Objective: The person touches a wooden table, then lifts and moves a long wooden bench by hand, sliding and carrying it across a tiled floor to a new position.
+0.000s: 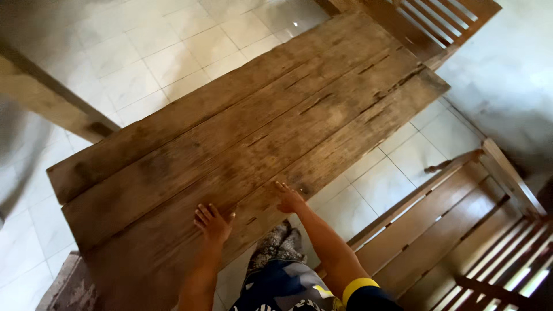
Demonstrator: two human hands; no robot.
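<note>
The left hand [213, 222] and right hand [289, 198] are laid flat, fingers spread, grasping nothing, on the near edge of the weathered plank tabletop [259, 121] at frame centre; a wooden bench [449, 213] is seen lower right; the tabletop is judged not yet shifted.

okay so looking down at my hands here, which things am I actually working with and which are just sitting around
In hand:
left hand flat on the weathered plank table
right hand at the table's near edge

Just around:
wooden bench on the right
slatted wooden frame beyond the table
pale wooden beam on the left
tiled floor
</note>
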